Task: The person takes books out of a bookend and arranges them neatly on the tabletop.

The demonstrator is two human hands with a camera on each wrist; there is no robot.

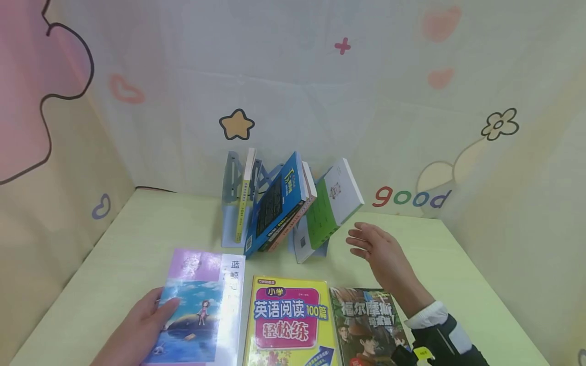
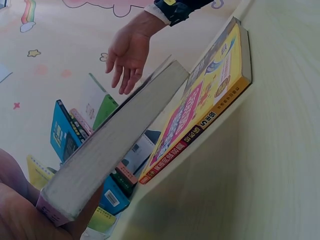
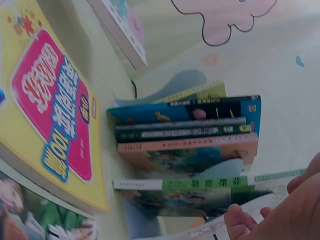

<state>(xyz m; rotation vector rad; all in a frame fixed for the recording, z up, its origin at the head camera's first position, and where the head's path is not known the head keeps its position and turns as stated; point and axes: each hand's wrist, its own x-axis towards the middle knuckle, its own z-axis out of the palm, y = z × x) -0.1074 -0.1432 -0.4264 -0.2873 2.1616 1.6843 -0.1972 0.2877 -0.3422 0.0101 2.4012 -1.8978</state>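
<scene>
My left hand (image 1: 145, 325) grips the left edge of a thick purple-and-blue book (image 1: 197, 310), thumb on the front cover. In the left wrist view the same book (image 2: 115, 145) shows its page edges, raised above the table. My right hand (image 1: 375, 249) is held in the air with fingers extended, just right of the book rack and beside a leaning green-and-white book (image 1: 331, 203). In the right wrist view its fingertips (image 3: 240, 220) appear close to that book's spine (image 3: 210, 183); nothing is in this hand.
A blue book rack (image 1: 232, 193) at the back holds a thin yellow-spined book (image 1: 244, 203) and tilted books, including a blue one (image 1: 276, 203). In front lie a yellow English reading book (image 1: 290, 320) and a dark comic-style book (image 1: 368, 323). A printed curtain (image 1: 297, 76) hangs behind.
</scene>
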